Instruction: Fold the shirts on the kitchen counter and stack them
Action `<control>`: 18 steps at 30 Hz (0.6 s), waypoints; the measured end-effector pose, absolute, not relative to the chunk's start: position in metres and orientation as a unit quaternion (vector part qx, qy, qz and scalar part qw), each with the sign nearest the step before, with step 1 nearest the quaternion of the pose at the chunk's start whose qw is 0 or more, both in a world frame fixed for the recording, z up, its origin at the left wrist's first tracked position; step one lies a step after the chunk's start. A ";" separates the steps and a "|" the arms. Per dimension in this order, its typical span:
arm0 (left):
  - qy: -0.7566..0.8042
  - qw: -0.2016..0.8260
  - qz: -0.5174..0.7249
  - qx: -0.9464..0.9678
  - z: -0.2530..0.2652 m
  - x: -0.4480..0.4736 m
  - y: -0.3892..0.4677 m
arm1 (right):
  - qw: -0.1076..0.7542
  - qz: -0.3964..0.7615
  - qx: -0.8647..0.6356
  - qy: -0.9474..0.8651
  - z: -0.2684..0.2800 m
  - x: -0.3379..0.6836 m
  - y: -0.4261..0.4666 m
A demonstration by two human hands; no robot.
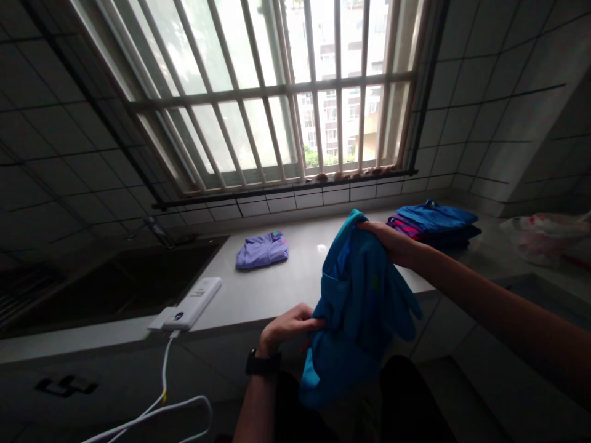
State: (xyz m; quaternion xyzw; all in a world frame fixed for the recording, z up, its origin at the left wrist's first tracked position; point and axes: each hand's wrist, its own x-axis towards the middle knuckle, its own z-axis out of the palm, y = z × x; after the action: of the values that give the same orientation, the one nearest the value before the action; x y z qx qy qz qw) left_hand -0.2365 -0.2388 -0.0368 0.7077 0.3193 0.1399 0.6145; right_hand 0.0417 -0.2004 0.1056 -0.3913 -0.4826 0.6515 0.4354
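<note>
A blue-teal garment (355,307) hangs in loose folds in front of the counter's edge, held up between both hands. My right hand (385,239) grips it near the top, fingers closed on the cloth and partly hidden behind it. Lower down on its left side, my left hand (295,325) pinches the fabric between thumb and fingers; a black watch is on that wrist. On the counter behind lies a folded lilac garment (262,250). To the right is a stack of folded clothes (434,223), blue on top with purple and pink below.
The white counter (258,292) runs under a barred window (277,92). At left are a dark sink (138,277) with a faucet (159,231) and a white power bank (198,301) with a cable (164,369). A plastic bag (542,237) lies far right.
</note>
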 end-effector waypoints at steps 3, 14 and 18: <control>0.429 0.526 0.357 0.642 -0.021 -0.249 -0.235 | 0.455 0.616 -0.389 -0.513 0.108 0.051 -0.196; 0.735 -0.055 0.302 0.605 0.074 -0.265 -0.152 | 0.321 -0.048 -0.588 -0.741 0.091 0.078 -0.123; 0.721 -0.143 0.155 0.660 0.034 -0.218 -0.148 | 0.181 -0.038 -0.663 -0.725 0.032 0.042 -0.129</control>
State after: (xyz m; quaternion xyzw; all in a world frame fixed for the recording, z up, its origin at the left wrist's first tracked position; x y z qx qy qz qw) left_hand -0.2182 -0.1477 0.0337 0.6596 0.7215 0.1546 -0.1430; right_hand 0.0416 -0.1294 0.0320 -0.6632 -0.7253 -0.0381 0.1810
